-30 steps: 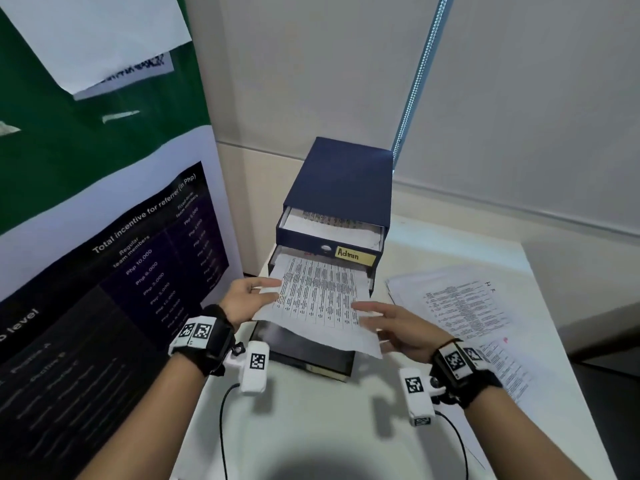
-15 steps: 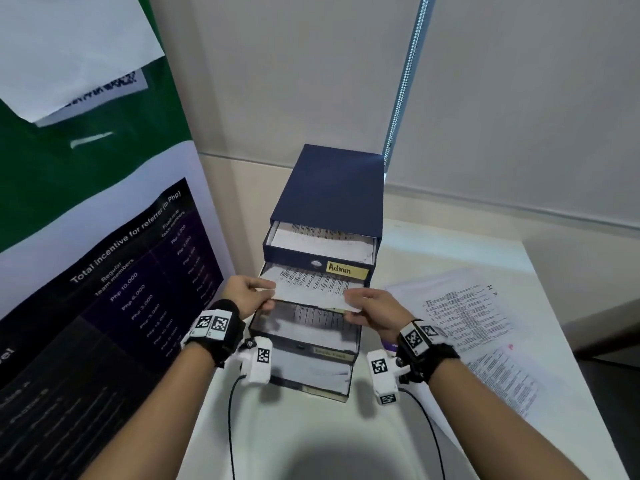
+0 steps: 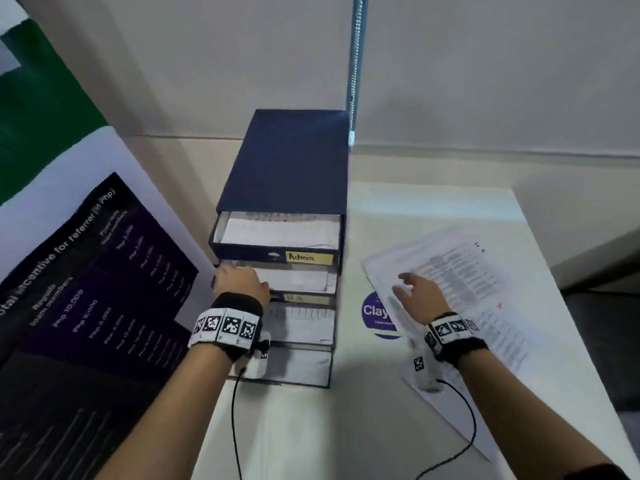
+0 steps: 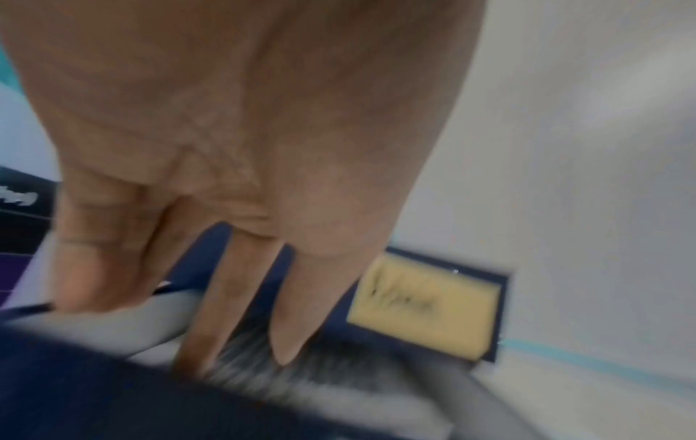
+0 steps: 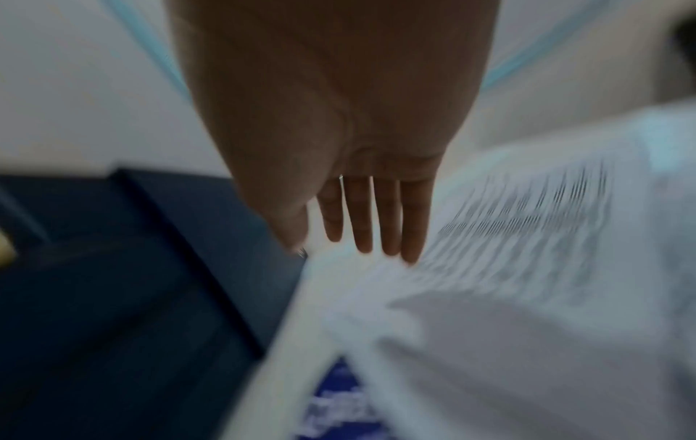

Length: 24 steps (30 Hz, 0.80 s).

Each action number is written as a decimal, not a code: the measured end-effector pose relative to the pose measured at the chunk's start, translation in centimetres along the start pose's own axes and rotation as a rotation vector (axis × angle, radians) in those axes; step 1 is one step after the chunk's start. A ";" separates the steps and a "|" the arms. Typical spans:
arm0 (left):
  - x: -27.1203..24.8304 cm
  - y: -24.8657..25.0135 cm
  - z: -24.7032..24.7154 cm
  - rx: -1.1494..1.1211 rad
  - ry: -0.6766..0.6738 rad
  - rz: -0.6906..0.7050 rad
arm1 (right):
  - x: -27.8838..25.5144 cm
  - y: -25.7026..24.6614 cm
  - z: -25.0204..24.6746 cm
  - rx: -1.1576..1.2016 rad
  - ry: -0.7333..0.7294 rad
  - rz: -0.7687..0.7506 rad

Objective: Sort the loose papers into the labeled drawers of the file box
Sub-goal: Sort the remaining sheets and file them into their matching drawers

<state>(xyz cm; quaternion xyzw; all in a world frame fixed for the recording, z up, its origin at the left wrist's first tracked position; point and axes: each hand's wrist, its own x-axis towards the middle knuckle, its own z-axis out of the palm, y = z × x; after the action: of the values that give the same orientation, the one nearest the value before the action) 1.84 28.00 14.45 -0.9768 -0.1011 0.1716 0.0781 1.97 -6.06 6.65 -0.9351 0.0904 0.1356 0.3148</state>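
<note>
A dark blue file box (image 3: 287, 168) stands at the back of the white table with its drawers pulled out in steps. The top drawer carries a yellow label "Admin" (image 3: 309, 257) (image 4: 423, 306) and holds white sheets. My left hand (image 3: 240, 282) (image 4: 241, 297) rests with straight fingers on the paper in the second drawer (image 3: 298, 279). Over the loose printed papers (image 3: 460, 282) (image 5: 508, 238) spread to the right of the box, my right hand (image 3: 415, 292) (image 5: 373, 235) reaches flat with fingers extended, holding nothing.
A large poster (image 3: 86, 278) leans along the left side, close to the box. A round blue sticker (image 3: 375, 315) shows on the table between box and papers. Wrist cables (image 3: 460, 441) trail over the near table. The table's right edge (image 3: 554, 271) drops off.
The sheet both hands held now lies in the second drawer. My right hand let go and moved right to the loose papers. My left hand stays at the drawer.
</note>
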 end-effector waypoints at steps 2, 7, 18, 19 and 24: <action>-2.2 2.6 -2.3 -0.212 0.074 0.177 | 0.1 4.4 1.1 -0.330 -0.161 -0.035; -6.2 11.6 -2.8 -0.961 -0.324 0.674 | -2.7 12.0 2.2 -0.651 -0.380 -0.260; 1.5 28.0 7.1 -0.419 -0.296 0.401 | -4.4 19.7 -2.1 0.351 0.331 0.584; 1.6 28.7 7.6 -0.386 -0.292 0.391 | -4.0 19.5 -1.8 0.410 0.289 0.611; 0.7 29.8 10.9 -0.537 -0.234 0.422 | -1.7 18.9 -0.7 0.522 0.224 0.609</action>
<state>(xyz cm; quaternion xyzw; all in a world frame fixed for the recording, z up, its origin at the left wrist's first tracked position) 3.76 0.62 -1.45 -0.9357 0.0531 0.2619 -0.2303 -4.32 -21.18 -2.93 -0.7634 0.4279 0.0927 0.4748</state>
